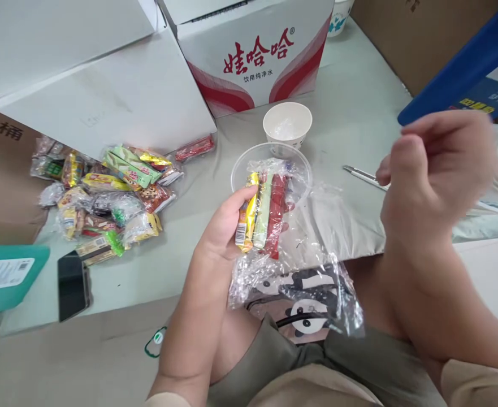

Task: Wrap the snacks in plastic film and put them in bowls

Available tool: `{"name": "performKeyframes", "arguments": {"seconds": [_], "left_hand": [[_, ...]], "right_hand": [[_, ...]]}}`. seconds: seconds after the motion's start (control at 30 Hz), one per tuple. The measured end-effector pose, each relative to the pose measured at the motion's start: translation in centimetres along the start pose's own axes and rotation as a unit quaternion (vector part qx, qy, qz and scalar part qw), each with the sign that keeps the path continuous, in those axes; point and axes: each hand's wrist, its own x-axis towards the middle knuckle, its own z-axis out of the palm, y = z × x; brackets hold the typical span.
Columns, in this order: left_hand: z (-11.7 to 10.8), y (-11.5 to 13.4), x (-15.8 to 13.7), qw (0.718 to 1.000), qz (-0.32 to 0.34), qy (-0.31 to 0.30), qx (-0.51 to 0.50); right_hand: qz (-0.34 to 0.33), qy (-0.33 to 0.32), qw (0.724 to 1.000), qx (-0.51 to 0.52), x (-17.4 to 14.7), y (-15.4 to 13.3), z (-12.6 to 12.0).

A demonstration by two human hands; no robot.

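Note:
My left hand (225, 223) grips a small row of wrapped snack sticks (263, 217), yellow, pale green and red, side by side against clear plastic wrap. The loose, crinkled wrap (303, 271) hangs below and to the right, over my lap. Behind the snacks is a round clear plastic lid or bowl (238, 169), partly covered; I cannot tell whether my hand touches it. Raised at the right, my right hand (435, 164) has its fingers curled in and slightly blurred. Whether anything lies inside them is hidden. A thin silver and white pen-like tool (365, 176) lies just left of it.
A heap of packaged snacks (104, 192) lies at left, by a black phone (73, 285) and teal package (11, 277). A paper cup (288, 121) stands before the white and red carton (257, 62). A blue container (464, 68) leans at the upper right.

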Motion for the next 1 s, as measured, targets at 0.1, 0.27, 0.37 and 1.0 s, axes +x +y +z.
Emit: {"name": "performKeyframes", "arguments": {"seconds": [0.1,0.27,0.37,1.0], "left_hand": [[0.0,-0.4,0.2,0.999,0.021,0.002,0.028],[-0.2,-0.4,-0.3,0.992,0.006,-0.074,0.1],[-0.8,-0.1,-0.4,0.987,-0.026,-0.112,0.108],[0.7,-2.3,2.3,0.99,0.133,0.05,-0.002]], "right_hand": [[-0.006,-0.002,1.0,-0.005,-0.2,-0.3,0.5],[-0.02,0.004,1.0,-0.016,-0.5,-0.2,0.6],[0.077,-0.026,0.996,0.046,0.4,1.0,0.0],[-0.136,-0.091,0.961,-0.223,-2.3,0.0,3.5]]}}
